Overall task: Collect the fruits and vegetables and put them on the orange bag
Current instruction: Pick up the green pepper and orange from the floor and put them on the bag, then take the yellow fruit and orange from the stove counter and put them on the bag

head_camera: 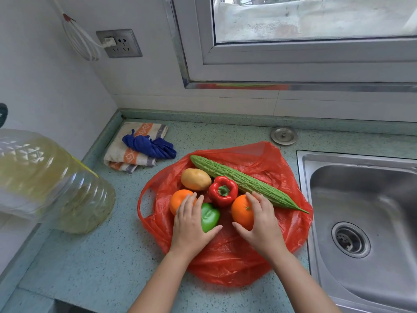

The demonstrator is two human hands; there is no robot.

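Counter (101,256), left hand (189,229) round green pepper (211,216), right hand (261,227) round orange (242,211)

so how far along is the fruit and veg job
Nearly done. The bitter gourd, yellow fruit, red pepper and one orange lie on the orange bag. The left hand holds the green pepper and the right hand a second orange, both on the bag. No produce shows off the bag, so only letting go seems left.

Home kitchen, speckled green countertop (90,263), steel sink (361,199), tiled wall, wall socket (119,43), window (293,30), oil jug (56,184)
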